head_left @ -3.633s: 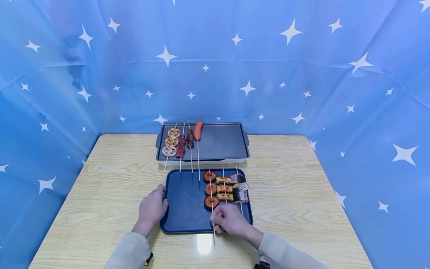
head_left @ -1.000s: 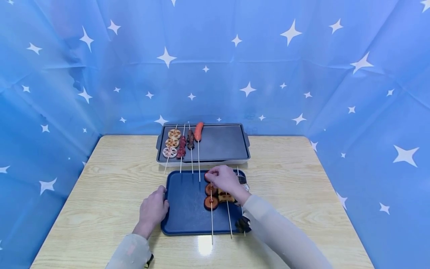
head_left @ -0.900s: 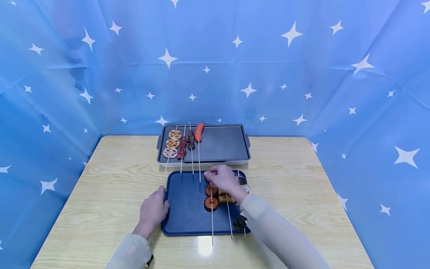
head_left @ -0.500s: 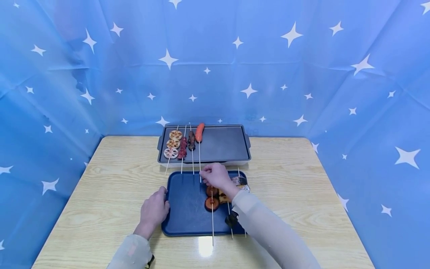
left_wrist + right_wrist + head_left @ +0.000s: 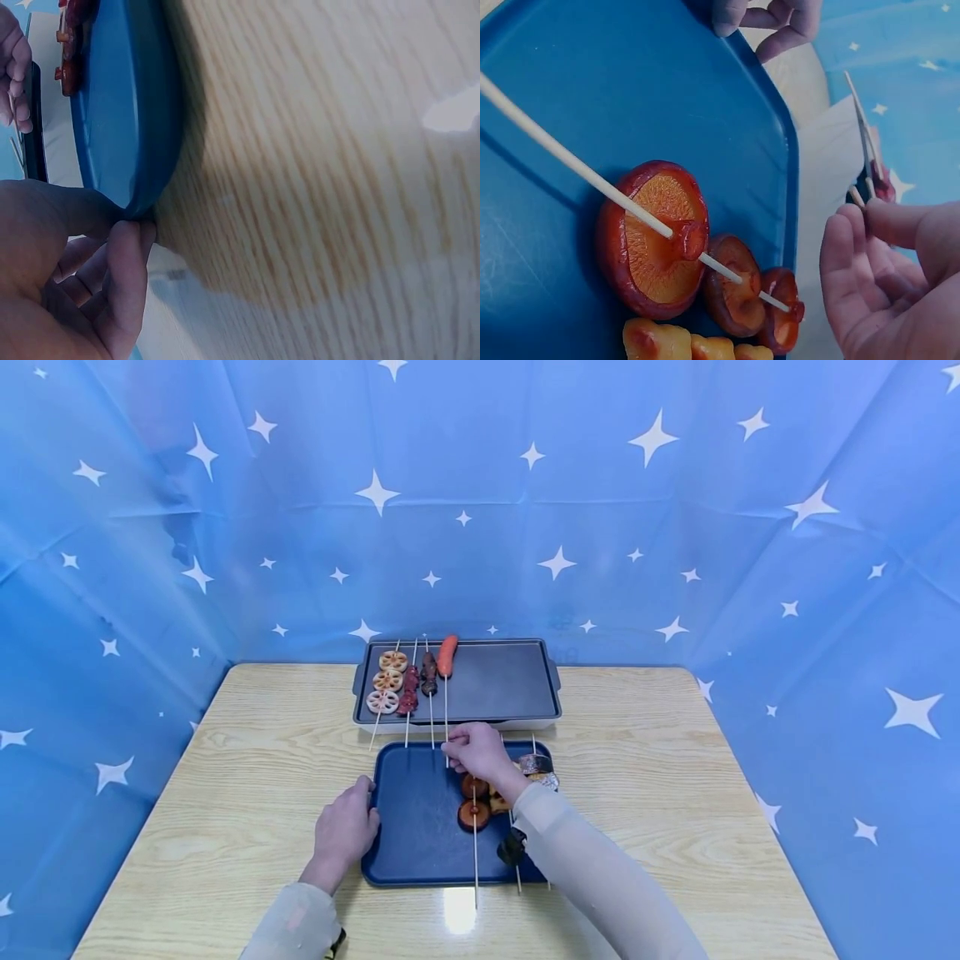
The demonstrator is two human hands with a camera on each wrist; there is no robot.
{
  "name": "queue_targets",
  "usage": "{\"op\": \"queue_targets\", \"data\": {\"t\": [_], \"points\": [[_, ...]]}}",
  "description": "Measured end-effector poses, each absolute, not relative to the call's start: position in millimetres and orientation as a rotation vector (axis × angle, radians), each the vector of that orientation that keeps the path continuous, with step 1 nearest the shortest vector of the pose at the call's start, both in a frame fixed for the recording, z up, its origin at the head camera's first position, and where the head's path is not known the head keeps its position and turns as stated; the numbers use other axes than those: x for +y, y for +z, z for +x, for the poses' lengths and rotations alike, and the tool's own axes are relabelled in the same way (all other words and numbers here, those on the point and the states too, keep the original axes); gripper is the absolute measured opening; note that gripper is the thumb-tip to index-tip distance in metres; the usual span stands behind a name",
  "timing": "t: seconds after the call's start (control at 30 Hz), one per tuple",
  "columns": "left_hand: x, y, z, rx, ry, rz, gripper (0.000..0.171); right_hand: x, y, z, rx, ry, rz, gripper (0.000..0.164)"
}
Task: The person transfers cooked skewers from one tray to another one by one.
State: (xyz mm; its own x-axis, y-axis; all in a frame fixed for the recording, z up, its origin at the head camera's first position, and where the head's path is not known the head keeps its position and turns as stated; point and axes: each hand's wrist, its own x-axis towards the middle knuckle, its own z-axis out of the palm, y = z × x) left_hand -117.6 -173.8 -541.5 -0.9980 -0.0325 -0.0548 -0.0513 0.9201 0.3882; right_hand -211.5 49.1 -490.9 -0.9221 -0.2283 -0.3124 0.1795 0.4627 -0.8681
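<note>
My left hand (image 5: 345,827) pinches the left rim of the blue tray (image 5: 420,852); thumb and fingertips meet on its edge in the left wrist view. Over the tray's back, my right hand (image 5: 483,753) pinches the stick end of a sausage skewer between thumb and finger. Its red sausage (image 5: 447,657) lies on the dark griddle plate (image 5: 502,681). Below my right hand is a mushroom skewer (image 5: 656,232) on the tray. Beside it lie a skewer of yellow, browned pieces (image 5: 498,802) and one of silvery-skinned chunks (image 5: 535,764), partly hidden by my right arm.
Left of the sausage, the griddle holds a lotus root skewer (image 5: 387,681), a red meat skewer (image 5: 408,689) and a dark brown skewer (image 5: 428,673). Their sticks overhang its front edge. The wooden table (image 5: 225,810) backs onto a blue starry curtain (image 5: 480,585).
My right hand has left the mushroom skewer's stick, passed over the rearmost mushroom, then moved left to pinch the sausage skewer's stick. My left hand has stayed on the tray rim.
</note>
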Motion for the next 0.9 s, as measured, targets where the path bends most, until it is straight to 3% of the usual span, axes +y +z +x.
{"op": "queue_targets", "data": {"t": [0.33,0.9], "points": [[-173.6,-541.1,-117.3,3.033,0.62,-0.071,0.031,48.5,-490.6,-216.5,2.192,-1.533,0.015,0.042],[-173.4,-539.5,-116.6,3.052,0.623,-0.064,0.03,50.4,-483.2,-213.5,2.177,-1.548,0.028,0.029]]}}
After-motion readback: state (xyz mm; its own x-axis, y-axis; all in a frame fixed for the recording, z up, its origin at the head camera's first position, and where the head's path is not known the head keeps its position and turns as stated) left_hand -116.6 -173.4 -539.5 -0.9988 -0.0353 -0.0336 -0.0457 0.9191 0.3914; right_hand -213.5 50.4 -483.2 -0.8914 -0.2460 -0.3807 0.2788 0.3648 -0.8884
